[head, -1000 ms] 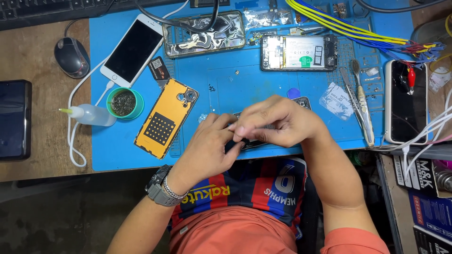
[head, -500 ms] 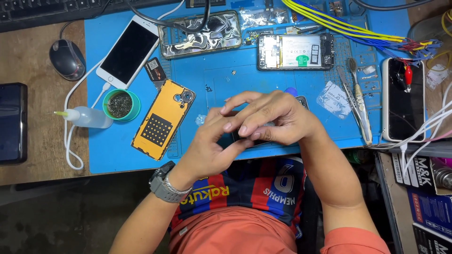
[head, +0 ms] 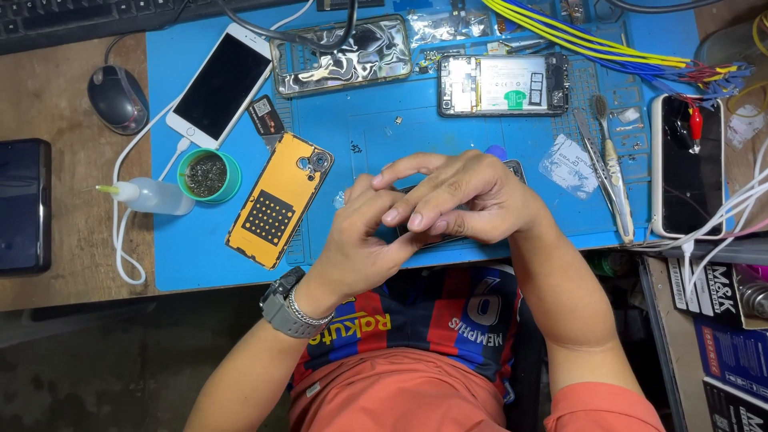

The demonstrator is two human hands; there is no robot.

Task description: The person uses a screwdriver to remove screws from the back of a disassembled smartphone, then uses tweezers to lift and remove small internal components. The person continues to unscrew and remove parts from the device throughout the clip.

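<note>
Hands are gathered together at the near edge of the blue work mat, and between them a dark, flat phone-sized device is held, mostly hidden. The right hand is laid over the top of the device, fingers curled down across it, while the left hand is brought in from the left and below, its fingers bent against the right hand's fingertips. Both grips are narrow and closed on the device, though exactly where the fingertips press on it cannot be told, since the hands cover the contact. The device's long axis is judged to run roughly left to right, along the mat's near edge: one rounded corner is seen past the right hand, on the far right side, and a dark strip is seen under the right hand's fingers. The device is thus spanned by the right hand, which is the nearer to its middle, and met at its left end by the left hand. A grey wristwatch is worn on the left wrist. Just left of the hands, apart from them, an orange phone back cover is lying tilted, and beyond it a green pot and a small squeeze bottle are set. An opened phone is lying farther up the mat, well apart.
</note>
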